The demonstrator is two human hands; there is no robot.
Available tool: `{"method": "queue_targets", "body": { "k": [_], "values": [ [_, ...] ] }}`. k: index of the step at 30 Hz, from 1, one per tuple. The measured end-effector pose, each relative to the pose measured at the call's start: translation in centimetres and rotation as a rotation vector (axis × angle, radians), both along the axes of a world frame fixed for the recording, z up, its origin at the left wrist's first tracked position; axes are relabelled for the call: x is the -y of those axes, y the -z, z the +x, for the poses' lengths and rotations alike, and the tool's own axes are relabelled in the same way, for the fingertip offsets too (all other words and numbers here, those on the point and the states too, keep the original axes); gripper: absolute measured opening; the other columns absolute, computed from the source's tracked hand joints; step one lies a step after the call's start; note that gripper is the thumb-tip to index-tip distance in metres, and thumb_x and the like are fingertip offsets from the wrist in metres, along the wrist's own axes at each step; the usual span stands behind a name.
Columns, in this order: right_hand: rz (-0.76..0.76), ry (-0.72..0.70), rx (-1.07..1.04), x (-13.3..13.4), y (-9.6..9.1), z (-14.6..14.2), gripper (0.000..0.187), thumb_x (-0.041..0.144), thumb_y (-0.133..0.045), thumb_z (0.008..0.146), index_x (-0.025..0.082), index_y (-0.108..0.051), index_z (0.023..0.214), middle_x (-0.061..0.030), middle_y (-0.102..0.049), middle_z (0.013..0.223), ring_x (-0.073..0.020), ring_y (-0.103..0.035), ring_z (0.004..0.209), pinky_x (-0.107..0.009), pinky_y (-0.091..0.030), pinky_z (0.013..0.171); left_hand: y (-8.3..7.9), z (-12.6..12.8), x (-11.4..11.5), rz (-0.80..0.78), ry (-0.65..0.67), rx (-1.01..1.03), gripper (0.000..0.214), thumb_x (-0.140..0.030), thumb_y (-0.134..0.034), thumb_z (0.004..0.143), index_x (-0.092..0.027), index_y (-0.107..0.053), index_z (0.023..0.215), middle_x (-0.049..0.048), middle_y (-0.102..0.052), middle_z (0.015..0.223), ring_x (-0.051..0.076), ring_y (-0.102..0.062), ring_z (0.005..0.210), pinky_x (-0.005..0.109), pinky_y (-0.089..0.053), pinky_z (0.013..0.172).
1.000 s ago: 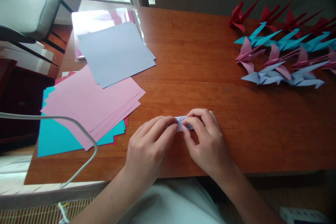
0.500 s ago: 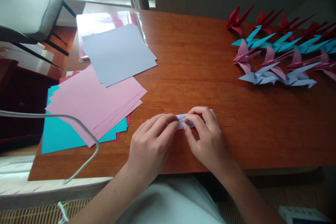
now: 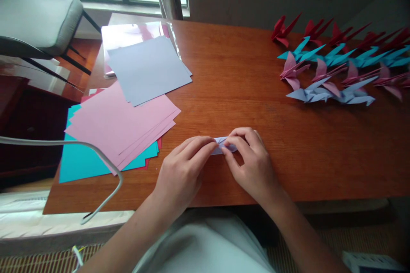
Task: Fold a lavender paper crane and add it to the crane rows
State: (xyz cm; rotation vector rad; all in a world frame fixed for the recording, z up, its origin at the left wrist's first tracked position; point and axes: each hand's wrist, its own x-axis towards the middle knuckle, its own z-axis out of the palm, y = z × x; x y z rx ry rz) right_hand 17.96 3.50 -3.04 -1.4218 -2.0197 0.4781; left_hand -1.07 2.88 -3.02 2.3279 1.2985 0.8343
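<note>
Neatly folded paper [image 3: 220,141], pale lilac, narrow, creased, left fingers [image 3: 202,146] pinching one end, right fingers [image 3: 241,143] the other.

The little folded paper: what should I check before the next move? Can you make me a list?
1. Left hand fingers on the folded paper's left end: ok.
2. Right hand fingers on its right end: ok.
3. Creases lined up at both ends: cannot tell, fingers cover them.
4. White cable away from both hands: ok, it's off to the left.
5. Pale blue birds out of the hands' way: ok, they're farther back on the right.
</note>
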Motion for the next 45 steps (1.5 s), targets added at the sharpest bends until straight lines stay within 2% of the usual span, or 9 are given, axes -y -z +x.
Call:
{"method": "queue_targets", "body": {
  "k": [8, 14, 19, 25, 31, 33, 36, 38, 45],
  "values": [
    [0.040, 0.035, -0.192, 0.1, -0.3, 0.4, 0.012, 0.014, -0.058, 0.095, 0.020, -0.065, 0.101, -0.0077, -0.064, 0.102, -0.0228, -0.060, 0.098, -0.040, -0.051, 0.090, -1.3, -1.3, 1.3, 0.140, -0.076, 0.161, 0.032, 0.005, -0.058, 0.086, -0.016, -0.068, 0.108, 0.0098, -0.072, 0.117, 0.021, -0.065, 0.115, 0.035, -0.052, 0.101],
    [0.057, 0.038, -0.106, -1.1, -0.3, 0.3, 0.012, 0.017, -0.060, 0.094, 0.020, -0.066, 0.105, -0.0079, -0.067, 0.105, -0.0246, -0.058, 0.102, -0.041, -0.049, 0.093, -1.4, -1.8, 2.6, 0.045, -0.079, 0.067, 0.027, -0.001, -0.055, 0.090, -0.017, -0.067, 0.108, 0.0075, -0.073, 0.110, 0.019, -0.066, 0.102, 0.032, -0.054, 0.089],
    [-0.048, -0.058, 0.033, -2.0, -0.6, 0.1, 0.008, 0.013, -0.063, 0.090, 0.020, -0.066, 0.093, -0.0095, -0.064, 0.106, -0.0265, -0.057, 0.101, -0.043, -0.049, 0.092, -0.9, -0.5, 2.8, -0.009, -0.033, -0.075, 0.026, -0.009, -0.051, 0.094, -0.019, -0.066, 0.112, 0.0081, -0.070, 0.118, 0.024, -0.062, 0.105, 0.039, -0.054, 0.090],
    [-0.183, -0.016, -0.164, -1.2, -0.8, 0.5, 0.011, 0.011, -0.063, 0.086, 0.021, -0.061, 0.088, -0.0047, -0.066, 0.091, -0.0223, -0.061, 0.088, -0.037, -0.050, 0.081, -0.9, 0.4, 2.0, -0.047, -0.043, -0.090, 0.025, -0.013, -0.049, 0.096, -0.021, -0.067, 0.113, 0.0084, -0.069, 0.118, 0.026, -0.063, 0.106, 0.042, -0.053, 0.091],
    [-0.366, 0.121, -0.621, -0.4, -0.3, 0.8, 0.006, 0.024, -0.067, 0.086, 0.022, -0.063, 0.089, -0.0003, -0.066, 0.081, -0.0162, -0.061, 0.071, -0.029, -0.049, 0.066, -1.5, 1.0, 0.1, -0.206, -0.113, 0.215, 0.017, -0.020, -0.054, 0.096, -0.021, -0.067, 0.107, 0.0061, -0.073, 0.108, 0.020, -0.069, 0.095, 0.033, -0.054, 0.084],
    [-0.385, 0.122, -0.809, -0.3, -0.1, 0.7, 0.011, 0.029, -0.070, 0.086, 0.023, -0.063, 0.092, -0.0002, -0.067, 0.084, -0.0162, -0.063, 0.075, -0.028, -0.051, 0.068, -1.9, 1.4, -0.7, -0.339, -0.163, 0.396, 0.014, -0.029, -0.058, 0.096, -0.020, -0.066, 0.103, 0.0055, -0.074, 0.099, 0.019, -0.070, 0.085, 0.029, -0.055, 0.074],
    [-0.378, 0.124, -0.979, -0.3, 0.1, 0.4, 0.017, 0.032, -0.074, 0.084, 0.024, -0.065, 0.096, -0.0010, -0.069, 0.091, -0.0168, -0.066, 0.084, -0.028, -0.054, 0.076, -2.4, 2.0, -1.8, -0.507, -0.082, 0.612, 0.020, -0.035, -0.061, 0.094, -0.018, -0.068, 0.103, 0.0066, -0.075, 0.100, 0.020, -0.070, 0.089, 0.028, -0.055, 0.077],
    [-0.363, 0.124, -0.983, -0.3, 0.1, 0.2, 0.018, 0.033, -0.074, 0.084, 0.024, -0.066, 0.097, -0.0020, -0.070, 0.092, -0.0174, -0.067, 0.085, -0.029, -0.055, 0.076, -2.4, 2.4, -2.4, -0.581, -0.026, 0.672, 0.021, -0.035, -0.064, 0.091, -0.016, -0.070, 0.097, 0.0066, -0.075, 0.091, 0.020, -0.069, 0.083, 0.027, -0.055, 0.074],
    [-0.242, 0.127, -0.765, 0.0, 0.3, -0.1, 0.018, 0.036, -0.064, 0.091, 0.022, -0.067, 0.103, -0.0048, -0.069, 0.096, -0.0192, -0.066, 0.086, -0.031, -0.055, 0.074, -1.8, 2.4, -2.7, -0.578, -0.042, 0.672, 0.020, -0.034, -0.068, 0.086, -0.015, -0.069, 0.081, 0.0040, -0.068, 0.072, 0.015, -0.060, 0.063, 0.023, -0.048, 0.059]
  ]
}}
